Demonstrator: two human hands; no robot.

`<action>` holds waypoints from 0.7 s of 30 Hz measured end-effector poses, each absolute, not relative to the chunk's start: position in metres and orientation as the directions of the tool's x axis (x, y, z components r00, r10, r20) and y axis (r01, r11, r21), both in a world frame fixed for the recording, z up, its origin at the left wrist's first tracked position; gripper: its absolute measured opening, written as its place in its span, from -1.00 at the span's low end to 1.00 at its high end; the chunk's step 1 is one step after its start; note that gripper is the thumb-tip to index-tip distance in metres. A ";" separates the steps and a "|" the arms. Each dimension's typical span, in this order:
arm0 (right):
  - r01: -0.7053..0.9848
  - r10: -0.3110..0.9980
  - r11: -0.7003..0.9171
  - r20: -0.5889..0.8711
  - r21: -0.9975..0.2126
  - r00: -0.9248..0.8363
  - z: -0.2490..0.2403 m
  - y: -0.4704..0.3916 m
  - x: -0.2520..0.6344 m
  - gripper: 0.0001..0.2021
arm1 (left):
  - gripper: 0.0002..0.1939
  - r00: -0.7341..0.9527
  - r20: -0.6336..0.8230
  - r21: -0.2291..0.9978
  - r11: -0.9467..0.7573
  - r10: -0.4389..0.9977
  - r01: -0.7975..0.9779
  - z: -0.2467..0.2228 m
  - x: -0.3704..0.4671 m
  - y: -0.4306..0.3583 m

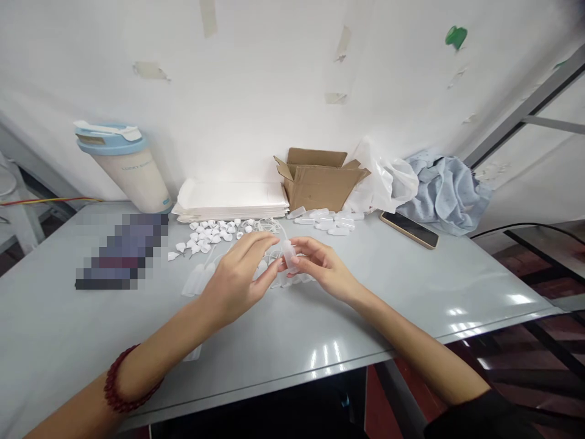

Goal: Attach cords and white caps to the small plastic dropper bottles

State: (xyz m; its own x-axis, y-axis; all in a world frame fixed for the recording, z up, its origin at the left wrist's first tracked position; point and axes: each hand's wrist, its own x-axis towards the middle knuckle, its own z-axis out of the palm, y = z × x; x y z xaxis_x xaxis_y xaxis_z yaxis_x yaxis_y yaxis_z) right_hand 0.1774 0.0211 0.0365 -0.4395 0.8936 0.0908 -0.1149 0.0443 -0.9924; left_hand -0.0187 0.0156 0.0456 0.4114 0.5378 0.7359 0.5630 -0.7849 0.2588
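Note:
My right hand [322,266] pinches a small translucent plastic bottle [289,256] upright between thumb and fingers, with a thin white cord at its top. Just left of the bottle is my left hand [244,268], its thumb and fingers apart and the fingertips close to it. Behind and below both hands lie more translucent bottles [194,281] with white cords, partly hidden by the hands. Small white caps [205,239] are scattered behind my left hand. Several loose clear bottles [339,231] lie in front of the cardboard box.
On the grey table [283,341] a tumbler [132,171] stands at the back left, near a pixelated item [125,250]. White flat packs [231,201], a cardboard box [320,183], a plastic bag [388,183], a blue cloth [450,189] and a phone [409,230] line the back.

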 end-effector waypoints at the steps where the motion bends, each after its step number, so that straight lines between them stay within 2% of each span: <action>1: -0.128 0.890 0.027 0.083 -0.991 -0.449 0.036 0.021 0.178 -0.69 | -0.74 0.418 0.718 0.279 -0.781 0.556 0.559 0.046 -0.018 0.015; 3: -0.155 0.889 0.000 0.071 -0.988 -0.453 0.035 0.022 0.178 -0.68 | -0.71 0.451 0.703 0.284 -0.799 0.550 0.531 0.045 -0.017 0.014; 7: -0.196 0.887 -0.048 0.048 -0.980 -0.459 0.031 0.023 0.179 -0.68 | -0.71 0.517 0.700 0.221 -0.838 0.492 0.499 0.043 -0.015 0.013; 17: -0.214 0.873 -0.090 0.026 -0.973 -0.486 0.031 0.023 0.178 -0.69 | -0.72 0.568 0.649 0.207 -0.836 0.506 0.508 0.043 -0.016 0.013; 21: -0.240 0.860 -0.128 0.013 -0.962 -0.510 0.029 0.025 0.179 -0.69 | -0.65 0.613 0.613 0.176 -0.843 0.498 0.509 0.043 -0.017 0.015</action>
